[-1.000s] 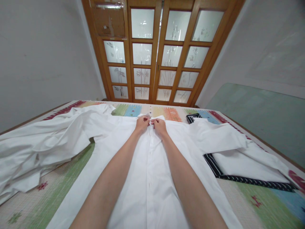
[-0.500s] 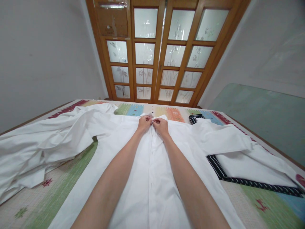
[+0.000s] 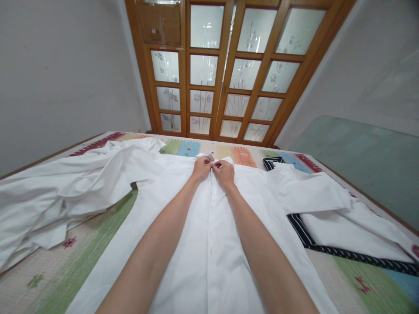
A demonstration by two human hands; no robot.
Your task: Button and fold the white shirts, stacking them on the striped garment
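A white shirt (image 3: 193, 253) lies spread front side up, its collar at the far end and its button strip running down the middle. At the top of that strip, just below the collar, my left hand (image 3: 202, 168) pinches the left edge of the cloth. Right against it, my right hand (image 3: 224, 172) pinches the other edge, fingertips nearly touching. Whether a button sits between the fingers is too small to make out. Both forearms reach across the shirt's front.
A patterned cloth (image 3: 88, 235) covers the table. Crumpled white garments (image 3: 81, 174) lie at left. To the right, more white cloth (image 3: 353, 231) rests with a black striped band (image 3: 343, 254). Beyond stand wooden doors with glass panes (image 3: 203, 69); a pale green panel (image 3: 360, 161) leans right.
The view has shifted slightly, so everything sits a little further right. Both hands keep their pinch near the collar, with hardly any visible movement.
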